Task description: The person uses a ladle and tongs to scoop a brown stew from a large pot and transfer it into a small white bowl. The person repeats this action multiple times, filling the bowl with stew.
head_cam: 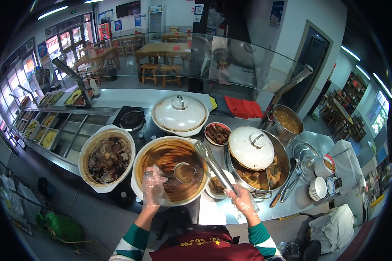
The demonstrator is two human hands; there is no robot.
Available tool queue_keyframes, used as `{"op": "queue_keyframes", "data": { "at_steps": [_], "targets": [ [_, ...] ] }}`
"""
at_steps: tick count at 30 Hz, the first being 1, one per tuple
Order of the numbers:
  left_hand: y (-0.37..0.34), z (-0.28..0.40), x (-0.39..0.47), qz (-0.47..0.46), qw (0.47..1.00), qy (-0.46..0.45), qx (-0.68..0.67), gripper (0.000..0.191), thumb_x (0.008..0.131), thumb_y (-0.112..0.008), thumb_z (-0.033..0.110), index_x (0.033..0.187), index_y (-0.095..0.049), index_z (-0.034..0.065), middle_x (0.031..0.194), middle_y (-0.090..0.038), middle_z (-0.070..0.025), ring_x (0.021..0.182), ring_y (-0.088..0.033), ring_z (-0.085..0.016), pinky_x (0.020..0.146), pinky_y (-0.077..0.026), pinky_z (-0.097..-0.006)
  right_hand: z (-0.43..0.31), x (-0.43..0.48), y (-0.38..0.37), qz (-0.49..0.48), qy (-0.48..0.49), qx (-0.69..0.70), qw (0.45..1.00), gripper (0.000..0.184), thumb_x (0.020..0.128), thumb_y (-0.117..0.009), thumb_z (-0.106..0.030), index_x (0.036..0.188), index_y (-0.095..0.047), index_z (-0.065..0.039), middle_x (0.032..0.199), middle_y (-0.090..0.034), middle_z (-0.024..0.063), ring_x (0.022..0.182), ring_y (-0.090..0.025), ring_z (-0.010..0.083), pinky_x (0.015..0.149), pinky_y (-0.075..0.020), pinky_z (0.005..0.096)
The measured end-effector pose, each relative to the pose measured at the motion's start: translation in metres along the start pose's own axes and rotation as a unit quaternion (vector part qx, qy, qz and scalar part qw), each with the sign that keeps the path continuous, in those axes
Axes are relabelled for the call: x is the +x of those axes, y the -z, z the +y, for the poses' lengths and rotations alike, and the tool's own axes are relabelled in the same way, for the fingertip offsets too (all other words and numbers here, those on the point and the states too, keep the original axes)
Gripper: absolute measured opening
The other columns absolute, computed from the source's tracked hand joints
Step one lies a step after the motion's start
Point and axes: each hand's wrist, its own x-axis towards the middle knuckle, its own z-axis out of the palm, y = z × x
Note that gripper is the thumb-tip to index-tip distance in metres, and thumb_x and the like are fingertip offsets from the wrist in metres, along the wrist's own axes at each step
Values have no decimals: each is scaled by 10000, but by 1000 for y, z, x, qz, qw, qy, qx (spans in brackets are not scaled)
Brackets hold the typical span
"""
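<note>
My left hand [154, 186], in a clear plastic glove, grips a ladle [184, 173] over a wide white pot [138, 163]. Brown sauce fills the ladle's bowl. Long braised strips of food [163, 157] lie overlapped in the sauce inside that pot. Gloved likewise, my right hand [240, 197] holds metal tongs [215, 164] that slant up and left, their head near the pot's right rim. Beneath the tongs sits a white bowl [229, 177] with a brown piece of food [216, 186] in it.
Left stands a white pot of dark braised meat [109, 160]; behind are a lidded pot [179, 114] and a gas burner [130, 118]. At right, a white lid [251, 148] partly covers a steel pot [286, 169]. Stacked bowls [318, 188] stand farther right. A glass guard [241, 62] crosses the counter's far side.
</note>
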Motion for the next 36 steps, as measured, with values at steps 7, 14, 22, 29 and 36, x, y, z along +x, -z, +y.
{"op": "queue_keyframes", "data": {
  "at_steps": [7, 14, 22, 29, 36],
  "targets": [
    [-28, -27, 9, -29, 959, -209, 192, 117, 1080, -447, 104, 1047, -529, 28, 900, -570, -56, 715, -594, -118, 657, -559, -266, 2, -6, 8, 16, 18, 9, 1000, 369, 960, -719, -238, 1180, -664, 53, 793, -651, 0, 614, -498, 51, 539, -409, 225],
    [-4, -60, -1, 79, 984, 38, -155, 178, 1060, -519, 216, 1053, -486, 42, 924, -553, -81, 698, -648, -167, 712, -649, -346, 6, -11, 17, 39, -22, -9, 999, 416, 943, -713, -348, 1144, -696, 16, 801, -694, 69, 696, -604, 138, 675, -502, 299],
    [-2, -59, 4, 113, 984, 12, -135, 255, 1070, -508, 256, 1056, -478, 4, 922, -558, -102, 710, -676, -181, 716, -651, -341, 4, -6, 17, 32, 3, -14, 999, 423, 941, -710, -366, 1124, -700, 15, 831, -704, 99, 735, -627, 174, 722, -511, 311],
    [-6, -13, 18, 4, 997, -76, 34, 294, 1114, -396, 267, 1074, -522, 4, 898, -567, -63, 752, -639, -139, 675, -563, -268, -2, -11, 17, 26, -5, -19, 999, 384, 943, -713, -334, 1116, -702, 8, 845, -717, 105, 764, -649, 175, 744, -516, 320],
    [-26, -12, 57, 7, 971, -67, 228, 408, 1090, -441, 346, 974, -592, -14, 769, -614, -93, 657, -642, -169, 616, -568, -326, 7, -20, 29, 55, -2, -33, 998, 354, 940, -717, -313, 1091, -706, 7, 789, -695, 84, 707, -629, 167, 689, -505, 329]
  ]
}}
